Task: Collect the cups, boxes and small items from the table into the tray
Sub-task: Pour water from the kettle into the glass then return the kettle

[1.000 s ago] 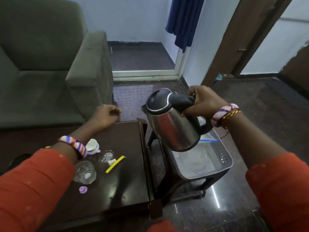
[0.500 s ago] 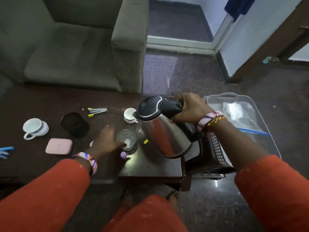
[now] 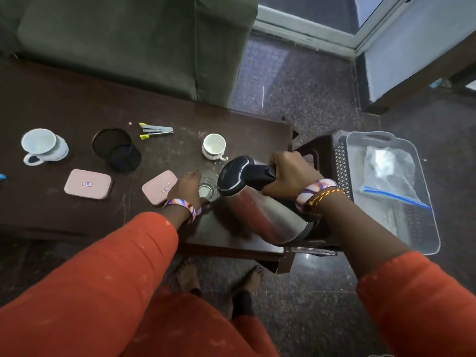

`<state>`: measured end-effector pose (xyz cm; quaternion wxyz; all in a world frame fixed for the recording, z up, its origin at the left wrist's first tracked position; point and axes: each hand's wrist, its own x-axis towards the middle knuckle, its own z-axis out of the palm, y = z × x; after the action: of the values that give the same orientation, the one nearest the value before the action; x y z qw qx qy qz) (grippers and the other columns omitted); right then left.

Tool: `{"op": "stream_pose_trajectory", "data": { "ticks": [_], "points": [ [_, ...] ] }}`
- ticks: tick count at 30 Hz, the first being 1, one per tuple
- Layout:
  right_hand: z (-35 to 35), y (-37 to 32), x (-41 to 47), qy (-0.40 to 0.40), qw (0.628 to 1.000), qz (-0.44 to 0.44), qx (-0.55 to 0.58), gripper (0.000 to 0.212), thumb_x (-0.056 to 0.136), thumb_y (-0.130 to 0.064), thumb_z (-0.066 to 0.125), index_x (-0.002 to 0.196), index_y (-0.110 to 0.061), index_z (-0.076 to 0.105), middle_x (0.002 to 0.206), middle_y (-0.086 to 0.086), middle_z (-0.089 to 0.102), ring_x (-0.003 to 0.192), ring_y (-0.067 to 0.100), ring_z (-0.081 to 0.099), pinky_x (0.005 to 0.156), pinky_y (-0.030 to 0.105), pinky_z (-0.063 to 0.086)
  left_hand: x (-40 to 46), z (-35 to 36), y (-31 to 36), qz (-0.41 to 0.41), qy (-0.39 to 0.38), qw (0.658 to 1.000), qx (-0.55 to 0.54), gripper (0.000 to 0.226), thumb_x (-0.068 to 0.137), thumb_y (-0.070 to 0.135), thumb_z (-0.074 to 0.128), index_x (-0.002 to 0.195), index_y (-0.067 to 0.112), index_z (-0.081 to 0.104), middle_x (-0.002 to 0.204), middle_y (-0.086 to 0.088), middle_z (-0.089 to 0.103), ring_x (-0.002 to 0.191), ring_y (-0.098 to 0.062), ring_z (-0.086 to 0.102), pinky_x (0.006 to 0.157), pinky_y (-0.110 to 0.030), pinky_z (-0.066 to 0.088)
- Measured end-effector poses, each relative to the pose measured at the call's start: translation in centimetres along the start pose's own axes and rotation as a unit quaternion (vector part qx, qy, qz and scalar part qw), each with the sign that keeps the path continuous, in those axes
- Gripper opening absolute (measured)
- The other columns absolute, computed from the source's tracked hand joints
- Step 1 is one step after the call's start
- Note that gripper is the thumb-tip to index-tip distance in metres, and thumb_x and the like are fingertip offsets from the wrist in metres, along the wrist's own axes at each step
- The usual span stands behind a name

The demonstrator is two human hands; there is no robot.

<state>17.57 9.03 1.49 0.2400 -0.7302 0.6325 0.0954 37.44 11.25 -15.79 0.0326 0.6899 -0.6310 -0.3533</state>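
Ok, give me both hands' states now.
Left hand: grips the clear drinking glass.
Right hand: grips the black handle of the steel kettle.

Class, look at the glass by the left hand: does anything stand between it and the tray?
Yes. The steel kettle, held by the right hand, hangs tilted directly between the glass and the tray. The left hand touches the glass.

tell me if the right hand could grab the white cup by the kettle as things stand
Probably not yet: the right hand grips the kettle by its handle, so it isn't free. The white cup itself stands uncovered on the table, just beyond the kettle's lid.
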Motion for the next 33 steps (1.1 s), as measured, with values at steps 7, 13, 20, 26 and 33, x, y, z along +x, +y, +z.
{"op": "stream_pose_trajectory", "data": {
  "ticks": [7,13,20,26,33],
  "points": [
    [-0.1,-1.4,1.3,-0.01,0.999,-0.038,-0.027,0.029,0.067,-0.023,0.07,0.083,-0.002,0.059,0.083,0.017,0.065,0.075,0.034,0.063,0.06,0.036,0.052,-0.5,0.1,0.2,0.005,-0.004,1.0,-0.014,0.085,0.071,0.027,0.074,0.141,0.004,0.031,0.143,-0.019,0.04,0.132,-0.033,0.039,0.107,-0.035,0.034],
    [-0.3,-3.3,1.8,-0.027,0.994,-0.07,-0.079,0.028,0.07,-0.023,0.069,0.087,-0.004,0.058,0.08,0.012,0.055,0.074,0.033,0.059,0.055,0.03,0.039,-1.1,-0.2,0.7,0.004,-0.001,0.999,-0.053,0.084,0.075,0.023,0.07,0.143,0.001,0.026,0.15,-0.02,0.032,0.14,-0.029,0.03,0.113,-0.029,0.024],
    [-0.2,-5.1,2.1,-0.047,0.989,-0.079,-0.115,0.031,0.071,-0.025,0.07,0.091,-0.005,0.058,0.079,0.008,0.047,0.069,0.028,0.046,0.056,0.028,0.033,-1.5,-0.6,0.7,0.003,-0.002,0.995,-0.096,0.081,0.075,0.014,0.067,0.143,0.002,0.025,0.151,-0.02,0.03,0.141,-0.028,0.029,0.114,-0.028,0.022],
    [-0.1,-6.1,2.1,-0.06,0.987,-0.072,-0.132,0.033,0.07,-0.026,0.07,0.092,-0.005,0.058,0.081,0.008,0.047,0.07,0.027,0.047,0.06,0.029,0.035,-1.5,-0.5,0.5,-0.003,0.004,0.993,-0.115,0.078,0.077,0.014,0.065,0.143,0.002,0.026,0.151,-0.02,0.029,0.141,-0.028,0.029,0.114,-0.029,0.022],
    [-0.4,-6.3,2.0,-0.061,0.987,-0.06,-0.139,0.035,0.071,-0.027,0.071,0.095,-0.006,0.058,0.084,0.008,0.047,0.072,0.026,0.047,0.059,0.028,0.035,-1.5,-0.5,0.4,-0.003,0.003,0.992,-0.124,0.081,0.077,0.015,0.067,0.144,0.002,0.023,0.152,-0.019,0.027,0.142,-0.028,0.027,0.114,-0.027,0.02]
  ]
}}
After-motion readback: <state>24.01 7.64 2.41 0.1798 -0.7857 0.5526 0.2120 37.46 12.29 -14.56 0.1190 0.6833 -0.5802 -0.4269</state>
